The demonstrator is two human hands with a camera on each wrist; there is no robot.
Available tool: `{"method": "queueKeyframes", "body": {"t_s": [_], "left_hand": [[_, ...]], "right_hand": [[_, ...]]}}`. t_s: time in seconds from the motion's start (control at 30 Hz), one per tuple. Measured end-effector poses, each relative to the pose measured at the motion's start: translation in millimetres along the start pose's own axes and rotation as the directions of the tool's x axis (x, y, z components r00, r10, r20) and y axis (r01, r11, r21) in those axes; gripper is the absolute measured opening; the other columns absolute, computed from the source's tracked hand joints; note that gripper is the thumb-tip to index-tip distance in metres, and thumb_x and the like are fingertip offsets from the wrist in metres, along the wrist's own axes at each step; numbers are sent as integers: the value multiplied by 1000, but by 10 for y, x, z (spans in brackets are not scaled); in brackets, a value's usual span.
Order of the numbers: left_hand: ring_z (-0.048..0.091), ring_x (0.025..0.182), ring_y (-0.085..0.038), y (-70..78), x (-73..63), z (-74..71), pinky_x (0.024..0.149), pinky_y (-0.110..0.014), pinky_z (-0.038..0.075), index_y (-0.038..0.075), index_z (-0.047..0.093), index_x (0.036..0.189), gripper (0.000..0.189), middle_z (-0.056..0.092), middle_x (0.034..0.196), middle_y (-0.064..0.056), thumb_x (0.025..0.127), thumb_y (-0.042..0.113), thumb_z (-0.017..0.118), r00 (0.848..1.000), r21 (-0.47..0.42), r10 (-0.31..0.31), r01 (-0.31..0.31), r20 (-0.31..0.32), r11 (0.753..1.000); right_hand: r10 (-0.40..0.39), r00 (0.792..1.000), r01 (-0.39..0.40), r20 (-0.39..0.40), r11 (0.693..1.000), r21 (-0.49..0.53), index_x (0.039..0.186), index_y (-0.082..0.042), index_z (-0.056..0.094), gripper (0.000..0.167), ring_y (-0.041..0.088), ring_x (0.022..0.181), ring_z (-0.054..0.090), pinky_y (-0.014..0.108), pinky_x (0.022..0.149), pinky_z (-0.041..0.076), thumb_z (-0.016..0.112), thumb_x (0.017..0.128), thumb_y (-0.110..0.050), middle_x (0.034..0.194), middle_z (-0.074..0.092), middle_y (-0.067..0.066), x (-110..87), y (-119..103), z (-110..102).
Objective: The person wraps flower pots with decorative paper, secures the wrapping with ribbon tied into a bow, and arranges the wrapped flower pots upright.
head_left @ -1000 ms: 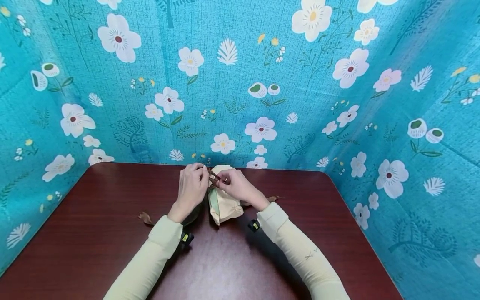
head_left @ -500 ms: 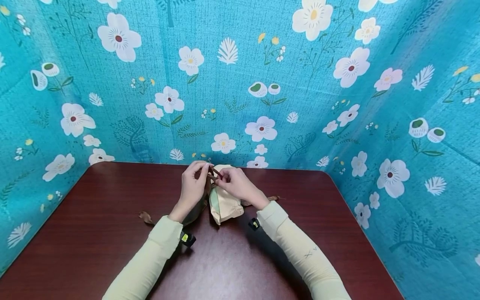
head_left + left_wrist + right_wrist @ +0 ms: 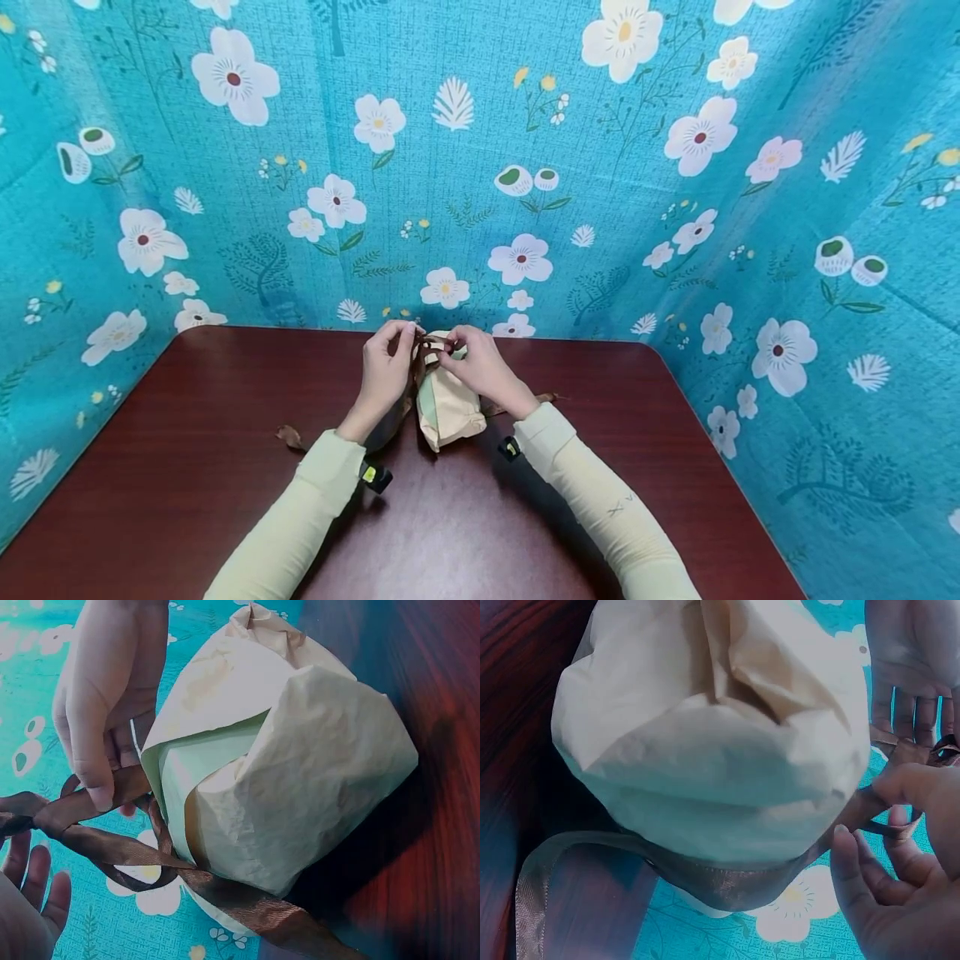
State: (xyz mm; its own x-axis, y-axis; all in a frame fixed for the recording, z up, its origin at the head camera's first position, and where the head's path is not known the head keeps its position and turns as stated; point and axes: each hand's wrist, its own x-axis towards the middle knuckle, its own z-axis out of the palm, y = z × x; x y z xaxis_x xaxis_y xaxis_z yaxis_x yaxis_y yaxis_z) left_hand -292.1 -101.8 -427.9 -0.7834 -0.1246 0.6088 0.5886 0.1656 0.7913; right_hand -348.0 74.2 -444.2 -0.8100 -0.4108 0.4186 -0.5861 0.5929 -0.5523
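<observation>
A parcel in cream paper (image 3: pixel 453 410) with a pale green layer showing at a fold (image 3: pixel 214 750) lies near the table's far edge. Brown ribbon (image 3: pixel 262 906) runs under and along it and crosses in a loose knot or loop (image 3: pixel 56 817) at its far end. My left hand (image 3: pixel 384 367) pinches ribbon between thumb and forefinger at the parcel's far left; its grip is partly cut off in the wrist views. From the right side, my right hand (image 3: pixel 483 365) pinches a ribbon loop with thumb and fingers, plainest in the right wrist view. The exact knot is partly hidden.
Ribbon tails lie on the dark red table (image 3: pixel 225 500), the left tail (image 3: pixel 290 437) and the right tail (image 3: pixel 551 397) spread outward. A blue flowered cloth (image 3: pixel 480 208) hangs behind and at both sides. Small black devices (image 3: pixel 375 477) sit under the wrists.
My right hand has shifted slightly up and right, drawing the ribbon strand more level between the hands. My left hand has edged up a little while pinching ribbon. The parcel stays in place.
</observation>
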Motion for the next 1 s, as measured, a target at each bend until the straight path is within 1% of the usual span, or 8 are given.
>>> {"method": "queueKeyframes", "body": {"t_s": [0.23,0.33,0.43,0.47,0.57,0.7,0.9,1.0], "left_hand": [[65,94,-32,-4,34,17,81,-14,49,-13,68,102,26,68,101,-26,106,6,50,1000,-35,-5,6,19,999],[66,95,-36,-4,35,13,81,-14,49,-12,68,103,25,68,102,-26,107,6,50,1000,-36,-8,9,24,999],[65,95,-38,-15,30,5,80,-16,49,-12,68,104,25,68,103,-26,107,5,49,1000,-37,-11,12,22,999],[65,94,-38,-21,28,4,79,-16,48,-12,68,104,26,68,103,-26,107,6,49,1000,-37,-13,14,24,999],[63,91,-35,-38,16,3,76,-17,47,-11,69,104,26,68,102,-24,107,6,49,999,-30,-21,22,23,999],[63,88,-26,-66,-16,6,75,-17,46,-10,69,103,25,68,100,-24,107,6,50,999,-19,-25,25,20,1000],[62,87,-20,-106,-27,-5,74,-18,45,-9,70,102,25,69,101,-24,106,6,51,1000,-10,-30,30,3,1000],[58,84,-10,-103,-3,-20,73,-18,44,-11,70,101,24,69,100,-24,106,5,52,1000,-10,-18,17,-9,1000]], "right_hand": [[-7,997,11,-82,998,58,87,-10,62,13,11,70,61,27,65,49,71,87,-1,76,67,1,30,6,-28],[10,997,-6,-83,999,42,101,-7,65,15,10,62,57,25,59,46,68,88,0,72,64,0,37,9,-29],[38,999,-38,-37,999,3,122,-3,66,29,10,55,53,25,55,43,64,93,-3,69,61,1,46,3,-33],[45,999,-46,-22,999,-18,125,-3,66,31,11,56,53,25,56,42,62,94,-4,70,62,1,51,1,-34],[74,997,-72,31,996,-54,122,-4,70,27,12,62,53,26,58,43,57,98,-6,79,67,3,53,-7,-40],[108,991,-105,80,994,-44,111,-6,73,23,14,67,52,27,62,43,52,101,-6,91,69,5,19,4,-31],[109,988,-116,110,992,58,109,-7,72,22,11,59,49,25,57,42,50,104,-9,75,61,2,-27,46,-29],[106,987,-116,120,990,85,104,-10,73,17,10,62,52,25,59,43,55,103,-12,76,63,0,-34,41,-62]]}}
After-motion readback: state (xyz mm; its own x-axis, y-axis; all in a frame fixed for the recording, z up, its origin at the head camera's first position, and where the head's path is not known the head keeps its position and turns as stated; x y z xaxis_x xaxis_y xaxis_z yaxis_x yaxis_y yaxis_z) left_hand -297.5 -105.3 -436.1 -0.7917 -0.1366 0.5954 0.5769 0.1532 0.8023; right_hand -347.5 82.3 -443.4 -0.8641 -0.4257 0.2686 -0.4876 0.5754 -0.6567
